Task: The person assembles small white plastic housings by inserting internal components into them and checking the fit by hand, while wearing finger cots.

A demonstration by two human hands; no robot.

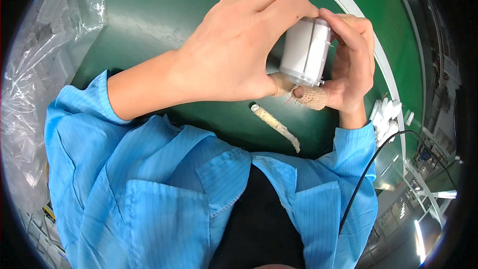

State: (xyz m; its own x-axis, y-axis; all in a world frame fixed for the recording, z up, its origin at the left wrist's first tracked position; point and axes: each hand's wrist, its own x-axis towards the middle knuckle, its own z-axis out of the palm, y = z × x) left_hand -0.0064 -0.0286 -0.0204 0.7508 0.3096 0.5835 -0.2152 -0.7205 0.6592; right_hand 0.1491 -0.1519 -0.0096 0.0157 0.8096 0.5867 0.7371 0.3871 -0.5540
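Above the green work table, both hands hold a small white casing with clear plastic edges and small tabs along its right side. My left hand closes over its top and left side, the thumb below. My right hand grips it from the right, fingertips at the upper edge. Tan knitted wrapping covers the thumb tips, which meet under the casing. The face turned toward the table is hidden. A thin, worn, off-white stick lies on the table just below the hands.
A large clear plastic bag of transparent parts fills the left side. Small white pieces lie by my right sleeve, near the table's pale curved edge. A black cable runs across that sleeve.
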